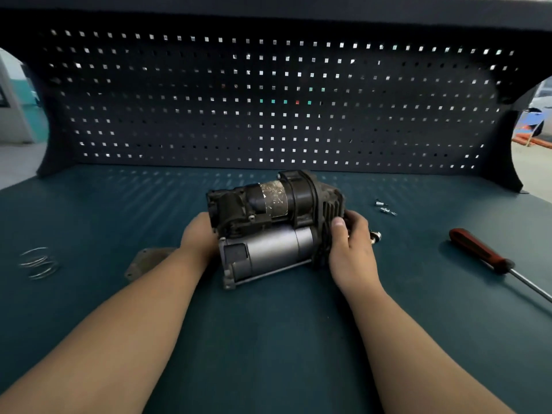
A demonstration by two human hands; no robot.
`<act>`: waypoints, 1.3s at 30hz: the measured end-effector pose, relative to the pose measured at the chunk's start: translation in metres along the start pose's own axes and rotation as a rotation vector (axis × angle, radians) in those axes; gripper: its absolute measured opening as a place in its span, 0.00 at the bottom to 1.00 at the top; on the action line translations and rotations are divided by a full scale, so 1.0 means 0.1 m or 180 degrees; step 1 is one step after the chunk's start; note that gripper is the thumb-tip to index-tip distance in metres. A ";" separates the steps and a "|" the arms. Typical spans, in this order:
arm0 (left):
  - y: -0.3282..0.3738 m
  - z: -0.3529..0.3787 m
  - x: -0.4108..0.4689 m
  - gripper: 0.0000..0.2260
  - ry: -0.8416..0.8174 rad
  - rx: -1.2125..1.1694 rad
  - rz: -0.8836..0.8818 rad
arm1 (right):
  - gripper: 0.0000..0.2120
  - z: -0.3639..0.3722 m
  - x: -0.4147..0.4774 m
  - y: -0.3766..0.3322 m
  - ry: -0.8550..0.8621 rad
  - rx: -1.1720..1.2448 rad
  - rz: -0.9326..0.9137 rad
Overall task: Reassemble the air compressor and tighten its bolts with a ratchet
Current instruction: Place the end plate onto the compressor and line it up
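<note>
At centre of tabletop: air compressor, resting between both hands. Dark housing with worn label toward the back, silver cylinder toward the near side.

Against the air compressor's left end, left hand; fingers hidden behind the housing, so grip not determinable. On the finned right end, right hand clasped, thumb laid over the front edge, fingers curled round the far side. Both forearms bare, reaching in from the near edge.

To the right of the air compressor and toward the back, two small bolts lying loose, apart from the right hand. Just beside the right hand, small metallic fitting, partly hidden by it. Further right, red-handled tool with steel shank, lying diagonally, handle toward the back, untouched. Left of the air compressor, flat metal plate with corner holes, partly covered by the left forearm. Well apart at far left, thin wire rings, blurred.

Tabletop surfaced in dark teal. Along its back edge, dark pegboard with square holes, upright, light showing through. Dark overhang above. Past both ends of the pegboard, bright workshop floor; orange items at right, too small to identify.
</note>
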State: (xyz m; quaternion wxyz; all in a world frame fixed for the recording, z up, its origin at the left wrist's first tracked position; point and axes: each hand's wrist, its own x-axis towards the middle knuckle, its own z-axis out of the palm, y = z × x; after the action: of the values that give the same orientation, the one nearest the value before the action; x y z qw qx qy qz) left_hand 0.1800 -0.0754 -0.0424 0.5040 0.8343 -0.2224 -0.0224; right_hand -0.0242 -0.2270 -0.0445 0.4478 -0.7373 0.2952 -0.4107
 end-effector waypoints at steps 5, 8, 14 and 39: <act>0.25 -0.45 -0.16 0.24 0.1484 -0.3146 -0.1431 | 0.17 -0.06 -0.07 0.00 -0.0058 0.0068 0.0043; 0.23 -0.79 -0.35 0.22 0.1165 -0.5477 -0.2042 | 0.17 -0.12 -0.08 -0.01 -0.0094 -0.0008 0.0134; 0.39 -0.80 -0.93 0.19 0.1202 -0.6663 -0.2124 | 0.21 -0.25 -0.07 -0.06 0.0120 -0.0117 0.0326; -0.06 -0.91 -0.04 0.14 0.0277 0.2422 0.0055 | 0.15 -0.34 -0.19 0.07 0.0355 -0.0118 0.0347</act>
State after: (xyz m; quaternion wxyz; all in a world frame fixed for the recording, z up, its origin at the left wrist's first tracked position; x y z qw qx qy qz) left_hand 0.2030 0.0045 -0.0037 0.1673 0.9600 -0.2002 0.1014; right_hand -0.0635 -0.2292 -0.0482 0.4386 -0.7043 0.3670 -0.4206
